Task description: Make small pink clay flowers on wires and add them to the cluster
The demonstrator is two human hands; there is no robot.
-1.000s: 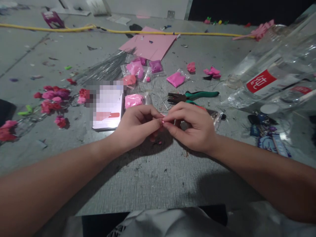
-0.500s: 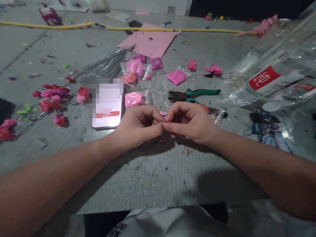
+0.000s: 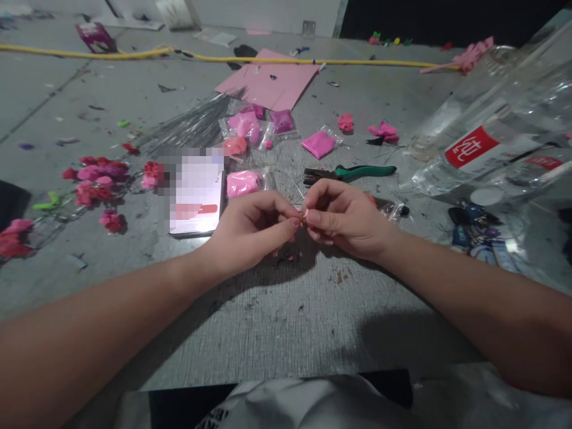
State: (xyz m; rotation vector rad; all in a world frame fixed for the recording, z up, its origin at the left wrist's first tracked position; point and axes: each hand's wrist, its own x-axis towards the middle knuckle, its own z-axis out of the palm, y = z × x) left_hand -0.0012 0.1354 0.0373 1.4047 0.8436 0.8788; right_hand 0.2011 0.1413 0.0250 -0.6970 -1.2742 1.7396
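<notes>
My left hand and my right hand meet fingertip to fingertip over the grey table. Both hands are closed in a pinch on a tiny pink piece held between them; it is too small to make out well. A thin wire seems to rise from the pinch. Just behind my left hand lie a bag of pink clay and a phone. Green-handled pliers lie just behind my right hand.
More clay bags and a pink sheet lie further back, beside a bundle of thin wires. Finished pink and red flowers lie at the left. Large clear plastic bottles lie at the right. A yellow cord runs along the back.
Both hands have stayed pinched together and shifted slightly up and away from me; the right fingers have turned a little on the small pink piece.
</notes>
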